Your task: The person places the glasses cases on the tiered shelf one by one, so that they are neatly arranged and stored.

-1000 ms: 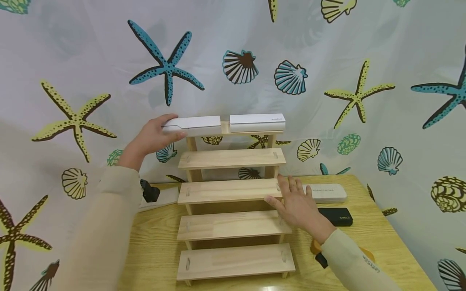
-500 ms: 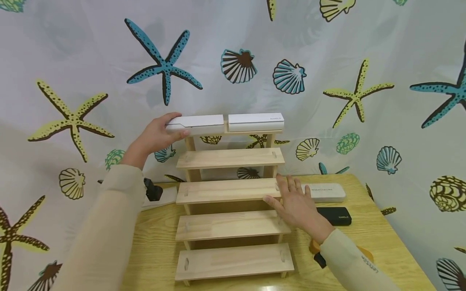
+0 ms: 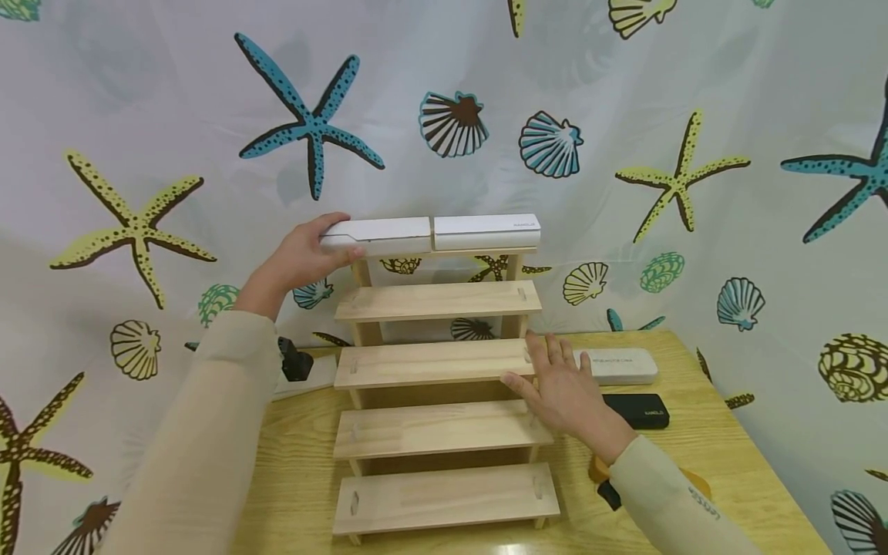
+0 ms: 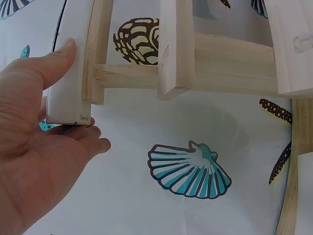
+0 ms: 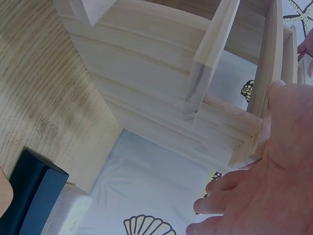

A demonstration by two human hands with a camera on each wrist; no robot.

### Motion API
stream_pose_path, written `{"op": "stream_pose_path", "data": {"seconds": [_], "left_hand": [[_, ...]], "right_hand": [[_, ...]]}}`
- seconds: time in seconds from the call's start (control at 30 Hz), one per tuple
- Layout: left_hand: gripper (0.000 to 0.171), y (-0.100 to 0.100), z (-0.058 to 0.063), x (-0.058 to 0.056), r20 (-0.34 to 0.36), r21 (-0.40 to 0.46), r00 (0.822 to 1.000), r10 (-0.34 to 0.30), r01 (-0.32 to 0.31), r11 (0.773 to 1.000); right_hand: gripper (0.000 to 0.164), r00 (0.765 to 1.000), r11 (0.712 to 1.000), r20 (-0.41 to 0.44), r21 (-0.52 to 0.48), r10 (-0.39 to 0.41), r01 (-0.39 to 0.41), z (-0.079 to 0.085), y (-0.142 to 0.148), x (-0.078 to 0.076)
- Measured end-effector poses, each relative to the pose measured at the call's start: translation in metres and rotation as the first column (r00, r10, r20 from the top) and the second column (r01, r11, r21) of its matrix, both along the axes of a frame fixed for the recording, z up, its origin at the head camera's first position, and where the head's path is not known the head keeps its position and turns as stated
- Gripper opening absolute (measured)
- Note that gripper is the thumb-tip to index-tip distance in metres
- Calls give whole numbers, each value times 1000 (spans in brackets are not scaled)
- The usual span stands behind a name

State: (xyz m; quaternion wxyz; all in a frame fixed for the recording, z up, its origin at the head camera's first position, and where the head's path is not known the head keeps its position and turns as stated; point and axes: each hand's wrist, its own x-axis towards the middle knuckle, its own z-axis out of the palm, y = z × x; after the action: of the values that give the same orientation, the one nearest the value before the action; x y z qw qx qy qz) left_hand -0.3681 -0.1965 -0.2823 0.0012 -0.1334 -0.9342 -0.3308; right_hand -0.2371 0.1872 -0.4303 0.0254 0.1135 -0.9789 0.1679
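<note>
On the top tier of a stepped wooden shelf [image 3: 437, 362] lie two long white flap-lidded cases, end to end. My left hand [image 3: 303, 254] grips the outer end of the left white case [image 3: 388, 233], its thumb [image 4: 63, 56] on the near face. The right white case [image 3: 486, 231] sits beside it with a very thin gap between. At the right end of the middle tier, my right hand [image 3: 565, 389] rests with fingers spread and fairly straight. In the right wrist view its thumb [image 5: 277, 90] touches the shelf's edge, while the other fingers extend past it.
Right of the shelf, a pale grey case [image 3: 624, 366], a black case [image 3: 638, 412] and a partly hidden orange item [image 3: 696, 484] lie on the wooden table [image 3: 735, 462]. A black object [image 3: 296, 362] stands at the back left. A patterned curtain [image 3: 430, 46] hangs behind.
My left hand has slid the left white case to the right, narrowing the gap to the other case. My right hand has stayed at the middle tier.
</note>
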Motion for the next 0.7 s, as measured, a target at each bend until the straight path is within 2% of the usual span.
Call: {"op": "stream_pose_path", "data": {"seconds": [0.7], "left_hand": [[81, 5, 3, 2, 3, -15, 1000, -19, 19, 1000]], "right_hand": [[89, 1000, 1000, 8, 7, -5, 5, 2, -1, 1]]}}
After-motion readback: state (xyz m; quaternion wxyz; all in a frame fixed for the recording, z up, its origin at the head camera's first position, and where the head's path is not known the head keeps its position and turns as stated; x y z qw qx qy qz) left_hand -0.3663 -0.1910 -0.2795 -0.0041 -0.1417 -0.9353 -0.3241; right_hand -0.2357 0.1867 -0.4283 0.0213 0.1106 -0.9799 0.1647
